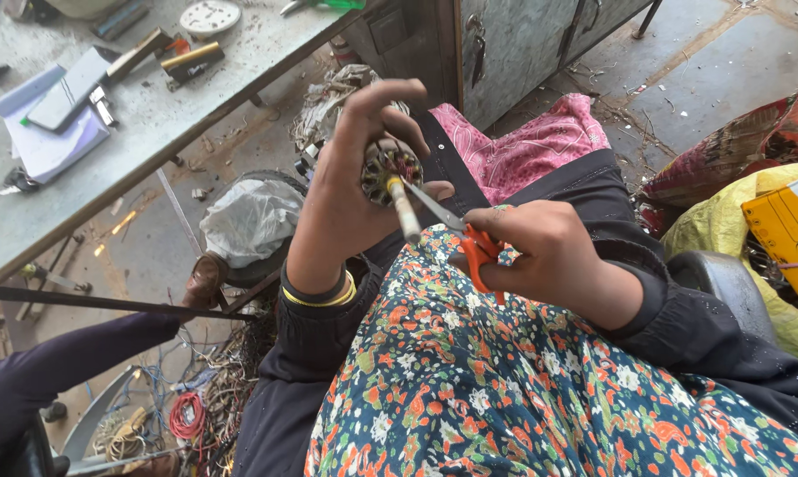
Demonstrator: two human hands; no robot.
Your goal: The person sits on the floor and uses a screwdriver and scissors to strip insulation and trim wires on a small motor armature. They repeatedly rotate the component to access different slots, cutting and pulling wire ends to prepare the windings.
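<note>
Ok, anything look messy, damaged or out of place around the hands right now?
Left hand grips a small motor rotor; right hand holds orange-handled scissors at it. Nothing odd there. Below, tangled wires litter the floor.

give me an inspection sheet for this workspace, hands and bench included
surface: grey workbench at upper left, dusty and scratched; the work itself is held over a floral-clothed lap.
job's things: motor rotor with a protruding shaft; orange-handled scissors, blades pointed at the rotor.
clutter: papers, small tools and a white disc on the bench; plastic-wrapped bundle on the floor.
grippers: left hand wraps the rotor; right hand grips the scissors.
cables: tangled wire and a red coil on the floor at lower left.
surroundings: metal cabinet, pink cloth, yellow sack, another person's sleeve.
</note>
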